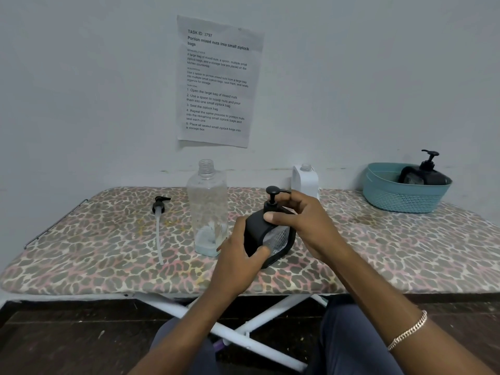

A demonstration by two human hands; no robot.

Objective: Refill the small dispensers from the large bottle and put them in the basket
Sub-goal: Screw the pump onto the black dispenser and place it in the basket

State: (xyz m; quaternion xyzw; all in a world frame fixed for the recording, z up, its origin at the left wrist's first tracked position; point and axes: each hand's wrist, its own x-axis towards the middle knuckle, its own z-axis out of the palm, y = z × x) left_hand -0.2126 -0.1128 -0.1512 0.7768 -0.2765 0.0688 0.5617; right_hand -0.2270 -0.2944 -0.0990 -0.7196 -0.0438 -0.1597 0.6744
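On the leopard-print table [94,253], farthest left, a loose black pump head [160,205] lies on its side with its pale dip tube trailing toward the near edge. Just to its right stands the large clear bottle [207,209], upright and uncapped, its threaded neck bare; it holds only a shallow layer of pale liquid at the bottom, with some residue clinging to the lower walls. Next to it, toward the near edge, is a small black dispenser [270,239] with a clear textured window in its face; the pump is seated on top, and how full it is cannot be told. Behind it, against the wall, stands a white container [305,182] with an open neck, its contents hidden. At the far right of the table sits the teal basket [405,196], and inside it a second black dispenser [424,175] leans with its pump on, rising above the rim. The left hand [238,255] grips the body of the near dispenser from its left side, the thumb pressed on the front face and the fingers wrapped behind. The right hand [303,220] is curled over the top of the same dispenser, thumb across the shoulder and fingers closed round the pump's collar; a chain bracelet [408,330] circles that wrist. A printed sheet [219,79] hangs on the wall above.
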